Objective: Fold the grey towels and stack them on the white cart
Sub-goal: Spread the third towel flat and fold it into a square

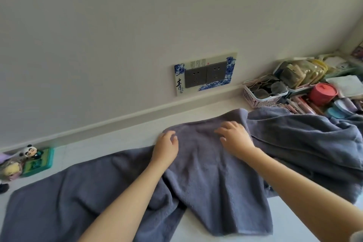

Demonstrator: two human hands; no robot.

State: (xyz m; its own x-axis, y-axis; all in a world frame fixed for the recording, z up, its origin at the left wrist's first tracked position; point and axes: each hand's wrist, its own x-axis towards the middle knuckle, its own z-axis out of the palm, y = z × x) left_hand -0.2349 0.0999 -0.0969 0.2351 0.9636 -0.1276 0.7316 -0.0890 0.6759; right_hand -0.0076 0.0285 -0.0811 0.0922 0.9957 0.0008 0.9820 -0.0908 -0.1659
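A grey towel (206, 173) lies spread over the white table top (121, 139), its far edge near the wall. My left hand (167, 147) rests on its far left corner, fingers curled over the edge. My right hand (235, 137) lies flat on the towel near its far right corner, fingers apart. A second grey towel (64, 192) stretches flat to the left, partly under the first. More grey towel cloth (304, 139) is bunched at the right. No white cart is in view.
A wall with a blue-patterned socket plate (205, 73) runs along the back. Small figurines and a green box (37, 161) stand at the far left. At the right are a pink basket (261, 98), a red lidded pot (323, 92) and trays of small items.
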